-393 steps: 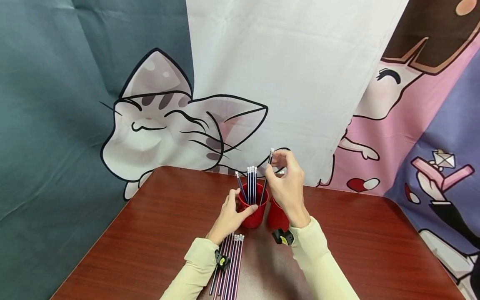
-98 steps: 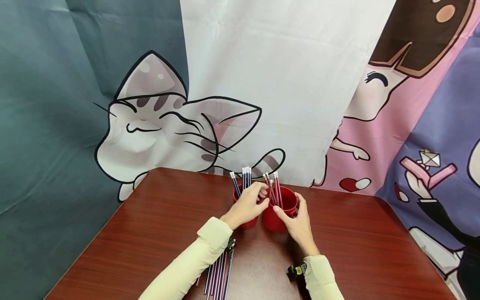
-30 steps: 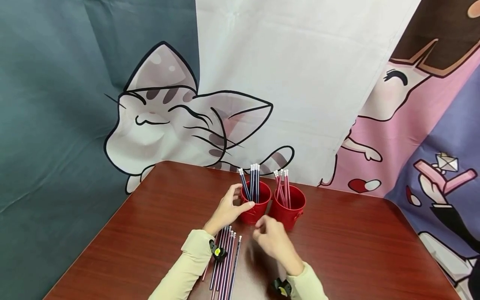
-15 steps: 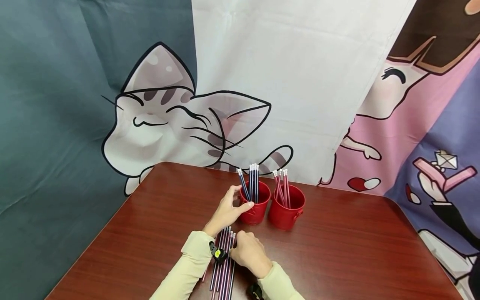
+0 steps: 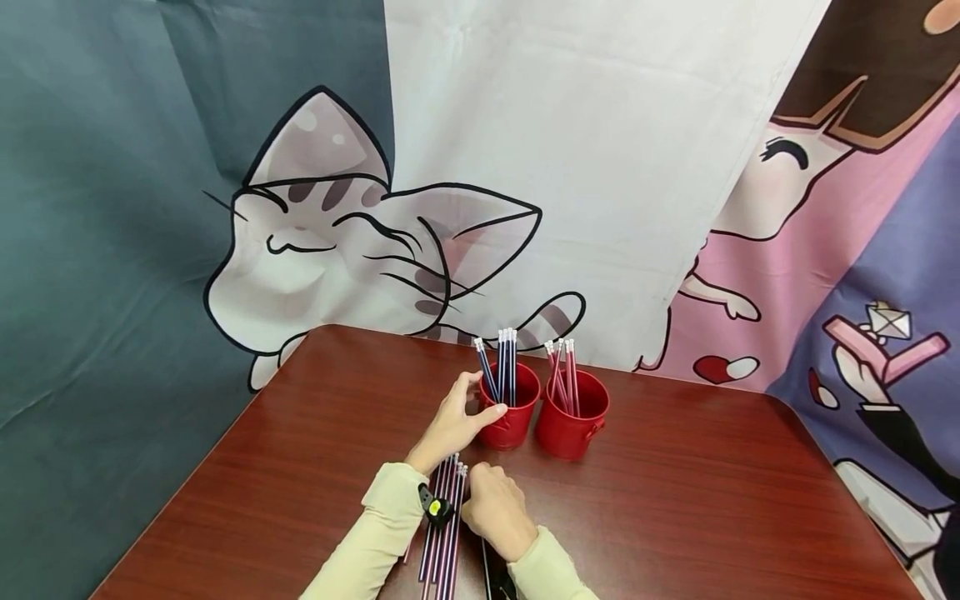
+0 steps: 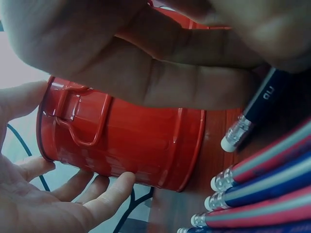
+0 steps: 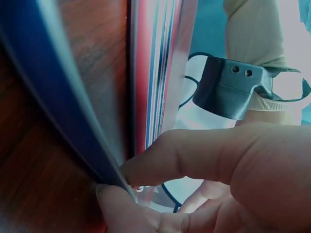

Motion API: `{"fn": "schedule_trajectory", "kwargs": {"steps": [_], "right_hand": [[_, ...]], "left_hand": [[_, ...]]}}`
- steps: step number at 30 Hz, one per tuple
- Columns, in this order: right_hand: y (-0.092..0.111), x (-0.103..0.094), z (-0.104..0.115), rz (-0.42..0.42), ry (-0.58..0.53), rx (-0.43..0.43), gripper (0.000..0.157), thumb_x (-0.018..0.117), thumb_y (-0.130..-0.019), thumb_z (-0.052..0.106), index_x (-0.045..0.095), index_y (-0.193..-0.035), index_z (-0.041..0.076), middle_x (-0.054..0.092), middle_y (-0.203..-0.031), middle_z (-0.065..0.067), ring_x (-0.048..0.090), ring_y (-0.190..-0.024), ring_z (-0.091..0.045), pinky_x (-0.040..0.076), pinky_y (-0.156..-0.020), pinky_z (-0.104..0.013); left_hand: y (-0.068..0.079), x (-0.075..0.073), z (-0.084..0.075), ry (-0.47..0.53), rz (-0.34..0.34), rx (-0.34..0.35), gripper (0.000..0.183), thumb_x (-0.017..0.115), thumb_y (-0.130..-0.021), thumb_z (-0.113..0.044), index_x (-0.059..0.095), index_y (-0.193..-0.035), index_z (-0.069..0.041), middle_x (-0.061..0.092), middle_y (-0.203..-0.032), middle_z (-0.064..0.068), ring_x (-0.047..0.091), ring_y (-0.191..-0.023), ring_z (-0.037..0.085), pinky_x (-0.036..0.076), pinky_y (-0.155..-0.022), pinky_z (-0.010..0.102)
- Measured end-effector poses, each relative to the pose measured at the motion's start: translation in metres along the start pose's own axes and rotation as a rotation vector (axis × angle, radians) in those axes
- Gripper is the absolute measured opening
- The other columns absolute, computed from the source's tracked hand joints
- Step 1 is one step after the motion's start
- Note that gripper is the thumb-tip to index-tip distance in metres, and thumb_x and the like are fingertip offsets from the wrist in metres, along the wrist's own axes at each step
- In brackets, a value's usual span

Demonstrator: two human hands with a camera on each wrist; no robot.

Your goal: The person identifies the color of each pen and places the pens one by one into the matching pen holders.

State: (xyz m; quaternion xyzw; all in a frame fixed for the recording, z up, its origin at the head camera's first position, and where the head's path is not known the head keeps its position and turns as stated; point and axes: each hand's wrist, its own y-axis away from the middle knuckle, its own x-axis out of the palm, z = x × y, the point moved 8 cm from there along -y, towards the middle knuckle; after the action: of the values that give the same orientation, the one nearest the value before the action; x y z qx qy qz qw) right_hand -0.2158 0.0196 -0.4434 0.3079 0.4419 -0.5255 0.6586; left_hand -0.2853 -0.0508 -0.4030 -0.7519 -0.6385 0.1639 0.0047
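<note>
My left hand (image 5: 453,423) holds the left red bucket (image 5: 506,429) by its side, thumb at the near rim. In the left wrist view, its fingers curve about the red bucket (image 6: 141,141). Several dark blue pencils (image 5: 507,367) stand in that bucket, white erasers up. My right hand (image 5: 498,510) is low on the table, beside the loose pencils. Between thumb and finger it pinches a blue pencil (image 7: 63,97), close to the eraser end, as the right wrist view shows. The left wrist view shows this blue pencil's (image 6: 265,97) white eraser poking out under the fingers.
Right beside the held bucket stands a second red bucket (image 5: 570,433) with several red pencils (image 5: 573,379). A row of loose red and blue pencils (image 5: 442,542) lies under my left forearm. Behind the wooden table (image 5: 712,483) hangs a printed cloth (image 5: 600,167).
The left hand has gone from the right bucket back to the left one. My right hand came down to the loose pencils and drew a blue one slightly aside to the right.
</note>
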Motion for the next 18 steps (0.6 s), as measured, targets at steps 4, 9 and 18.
{"fn": "schedule_trajectory", "kwargs": {"steps": [4,9,18], "right_hand": [[0.0,0.0,-0.005,0.013,-0.023,0.015,0.018,0.064,-0.061,0.005,0.047,-0.063,0.011,0.052,-0.064,-0.008,0.055,-0.058,-0.029,0.04,-0.047,-0.041],[-0.002,-0.008,-0.016,0.059,-0.12,0.059,0.023,0.071,-0.062,0.011,0.049,-0.068,0.007,0.051,-0.066,-0.009,0.051,-0.06,-0.024,0.04,-0.051,-0.037],[0.008,-0.055,-0.015,-0.015,-0.285,-0.038,0.022,0.068,-0.064,0.004,0.053,-0.079,0.007,0.051,-0.064,0.002,0.046,-0.061,-0.01,0.04,-0.053,-0.023]], "left_hand": [[-0.006,0.001,0.02,-0.004,-0.014,-0.017,0.057,0.067,-0.083,-0.026,0.039,-0.132,-0.012,0.049,-0.128,0.016,0.048,-0.115,0.035,0.038,-0.096,0.054],[-0.009,0.0,0.029,-0.018,-0.035,-0.015,0.058,0.068,-0.081,-0.035,0.04,-0.13,-0.019,0.051,-0.126,0.009,0.05,-0.114,0.03,0.04,-0.095,0.049],[-0.007,0.002,0.027,0.013,-0.033,-0.017,0.057,0.067,-0.082,-0.031,0.041,-0.131,-0.018,0.051,-0.125,0.009,0.051,-0.111,0.028,0.041,-0.093,0.05]]}}
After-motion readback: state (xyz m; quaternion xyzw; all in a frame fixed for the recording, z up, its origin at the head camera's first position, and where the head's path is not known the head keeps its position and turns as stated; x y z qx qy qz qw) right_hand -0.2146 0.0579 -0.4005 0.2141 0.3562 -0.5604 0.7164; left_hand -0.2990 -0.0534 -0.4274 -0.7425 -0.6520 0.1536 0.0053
